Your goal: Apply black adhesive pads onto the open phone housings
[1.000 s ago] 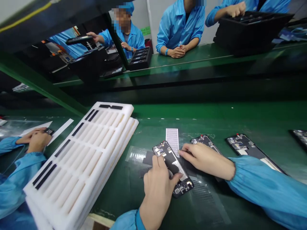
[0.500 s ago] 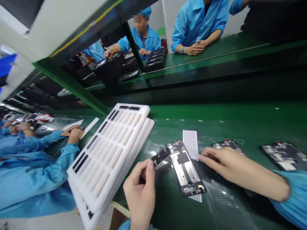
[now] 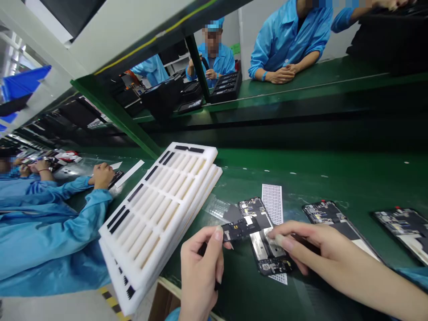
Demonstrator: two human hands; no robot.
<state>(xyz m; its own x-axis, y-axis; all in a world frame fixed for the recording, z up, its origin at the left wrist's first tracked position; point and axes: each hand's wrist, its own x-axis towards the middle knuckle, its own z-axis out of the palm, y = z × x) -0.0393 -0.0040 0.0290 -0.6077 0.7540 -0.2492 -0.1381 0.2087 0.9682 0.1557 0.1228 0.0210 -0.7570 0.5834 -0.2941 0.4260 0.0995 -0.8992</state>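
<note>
My left hand (image 3: 200, 267) pinches one end of a narrow black circuit strip (image 3: 242, 228) and holds it across an opened phone chassis (image 3: 265, 240) lying on the green belt. My right hand (image 3: 307, 247) has its fingers closed on the strip's other end, just above the chassis. A white perforated sheet (image 3: 272, 207) lies under and behind the chassis. A piece of clear film (image 3: 219, 208) rests to its left.
A stack of white foam trays (image 3: 160, 214) with a few black strips in the slots sits at my left. Two more opened phones (image 3: 329, 214) (image 3: 403, 225) lie to the right. A co-worker's sleeve (image 3: 60, 223) is at the left; other people sit across the belt beside black trays (image 3: 227, 84).
My left hand has carried the black strip rightward over the chassis. My right hand has come in from the right and taken its other end. The view has shifted a little left.
</note>
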